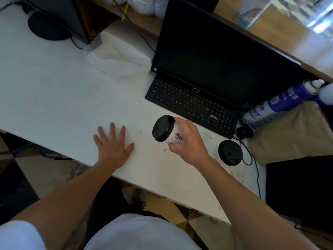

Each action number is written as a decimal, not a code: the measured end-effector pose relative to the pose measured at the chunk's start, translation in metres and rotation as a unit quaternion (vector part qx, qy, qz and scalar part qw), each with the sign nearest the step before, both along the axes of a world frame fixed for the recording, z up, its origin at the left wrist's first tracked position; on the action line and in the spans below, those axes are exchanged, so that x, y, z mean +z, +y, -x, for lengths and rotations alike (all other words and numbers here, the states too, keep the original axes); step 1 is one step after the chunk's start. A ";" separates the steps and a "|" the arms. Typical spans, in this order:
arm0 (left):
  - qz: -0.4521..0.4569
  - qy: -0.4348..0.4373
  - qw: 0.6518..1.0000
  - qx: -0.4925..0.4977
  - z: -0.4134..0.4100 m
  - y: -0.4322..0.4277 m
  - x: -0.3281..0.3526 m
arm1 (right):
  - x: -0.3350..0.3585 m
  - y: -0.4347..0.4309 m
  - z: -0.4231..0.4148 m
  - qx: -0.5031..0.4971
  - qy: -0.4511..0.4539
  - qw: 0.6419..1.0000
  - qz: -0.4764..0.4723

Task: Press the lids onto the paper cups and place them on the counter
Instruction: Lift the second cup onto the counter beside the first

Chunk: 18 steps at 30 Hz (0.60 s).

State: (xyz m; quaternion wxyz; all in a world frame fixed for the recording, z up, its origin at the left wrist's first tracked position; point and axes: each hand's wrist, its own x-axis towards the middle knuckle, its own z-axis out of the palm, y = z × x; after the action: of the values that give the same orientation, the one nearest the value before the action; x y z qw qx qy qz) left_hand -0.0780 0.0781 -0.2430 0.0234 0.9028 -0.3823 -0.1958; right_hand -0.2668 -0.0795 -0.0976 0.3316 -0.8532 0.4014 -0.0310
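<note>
My right hand (189,141) grips a white paper cup (173,136) with a small dark print, tilted to the left above the white counter (63,98). A black lid (163,128) sits on the cup's top. A second cup with a black lid (230,153) stands on the counter to the right of my right hand, near the keyboard's corner. My left hand (112,146) lies flat on the counter with fingers spread, holding nothing, to the left of the held cup.
A black keyboard (192,103) and a dark monitor (216,51) stand behind the cups. A blue and white spray can (277,105) lies at the right beside a tan cloth (292,134). White tissue paper (117,56) lies at the back. Cables trail near the right cup.
</note>
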 end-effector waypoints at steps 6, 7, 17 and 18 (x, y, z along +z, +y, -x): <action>0.026 -0.044 0.999 0.003 0.003 0.008 -0.015 | 0.019 -0.016 -0.015 0.112 0.082 0.978 0.156; 0.033 -0.044 0.998 0.005 0.003 0.008 -0.016 | 0.022 -0.018 -0.018 0.136 0.100 0.967 0.190; 0.080 -0.051 0.995 0.004 0.003 0.009 -0.018 | 0.080 -0.040 -0.061 0.325 0.253 0.787 0.459; 0.084 -0.052 0.995 0.006 0.002 0.009 -0.018 | 0.089 -0.038 -0.067 0.328 0.272 0.776 0.466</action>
State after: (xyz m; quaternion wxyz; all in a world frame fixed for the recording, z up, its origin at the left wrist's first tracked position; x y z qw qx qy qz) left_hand -0.0805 0.0870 -0.2607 0.0804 0.9088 -0.3928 -0.1153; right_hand -0.2001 -0.1171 -0.0090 -0.2388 -0.9564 0.1072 0.1295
